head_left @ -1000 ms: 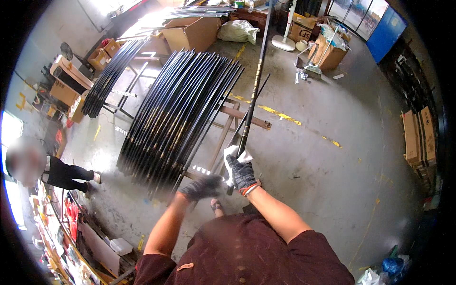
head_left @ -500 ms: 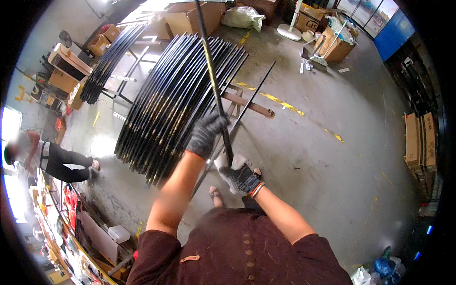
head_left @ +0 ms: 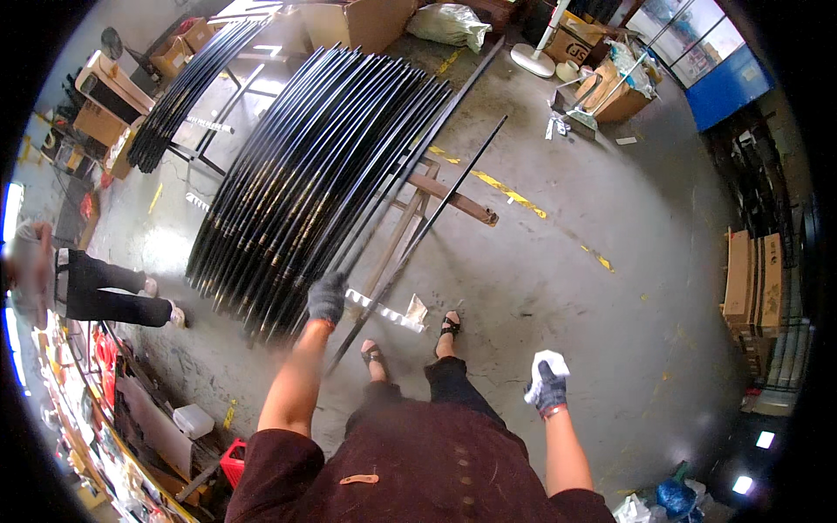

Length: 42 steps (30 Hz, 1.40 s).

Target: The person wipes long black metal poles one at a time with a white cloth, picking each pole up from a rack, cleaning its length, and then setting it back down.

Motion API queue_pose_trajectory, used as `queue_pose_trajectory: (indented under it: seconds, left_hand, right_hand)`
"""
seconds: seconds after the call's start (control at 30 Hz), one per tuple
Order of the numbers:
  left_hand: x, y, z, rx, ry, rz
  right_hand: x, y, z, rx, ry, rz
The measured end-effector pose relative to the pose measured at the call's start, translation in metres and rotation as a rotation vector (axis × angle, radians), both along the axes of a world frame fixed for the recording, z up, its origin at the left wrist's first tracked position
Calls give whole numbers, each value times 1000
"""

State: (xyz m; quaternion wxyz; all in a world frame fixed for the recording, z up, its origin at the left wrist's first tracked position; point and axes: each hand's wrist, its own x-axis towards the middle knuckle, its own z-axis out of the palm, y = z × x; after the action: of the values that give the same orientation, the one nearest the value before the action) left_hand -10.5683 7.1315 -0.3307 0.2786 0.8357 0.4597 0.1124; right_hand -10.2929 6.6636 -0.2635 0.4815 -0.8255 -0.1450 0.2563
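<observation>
My left hand (head_left: 327, 298), in a dark grey glove, is closed round the near end of a long black rod (head_left: 425, 142). That rod slants away to the far right, along the right side of a row of black rods (head_left: 305, 174) with gold-brown marks on their lower parts. My right hand (head_left: 549, 392), gloved too, is off to the right, closed on a crumpled white cloth (head_left: 547, 362). Between my hands, a single black rod (head_left: 449, 196) lies apart from the row, its near end close to my feet.
A brown beam (head_left: 462, 202) of the stand juts out under the rods. Farther left is a second rack of rods (head_left: 187, 96). Another person (head_left: 105, 288) stands at the left by a cluttered bench (head_left: 96, 427). Cardboard boxes (head_left: 754, 279) are stacked at the right.
The rod in my left hand has come down from a raised, steep position to beside the row. My right hand has left its lower end and moved right with the white cloth.
</observation>
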Motion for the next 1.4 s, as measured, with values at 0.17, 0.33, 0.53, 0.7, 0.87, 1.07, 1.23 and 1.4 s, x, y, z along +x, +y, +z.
queue_pose_trajectory:
  seconds: [0.17,0.33,0.53,0.7,0.87,1.07,1.23,1.4]
  left_hand:
    - [-11,-32,-36,-211,371,6]
    - [-18,-45,-91,-308,357,43]
    - [-37,-60,-59,-97,190,256]
    - [-132,-46,-24,9,643,406]
    - [-171,-49,-58,249,668,326]
    - [-176,-69,-28,-57,450,283]
    - [-168,-85,63,64,535,37]
    - [-104,-109,84,167,-26,-66]
  right_hand:
    - [-29,-81,0,-463,-106,119]
    - [-33,-55,29,-1038,-468,662]
    - [-26,-31,15,-619,-265,608]
    - [-39,8,19,-157,136,176]
    - [-33,32,10,-98,152,245]
    - [-35,90,4,100,648,-200]
    - [-73,199,11,140,937,111]
    - [-182,322,48,298,1108,196]
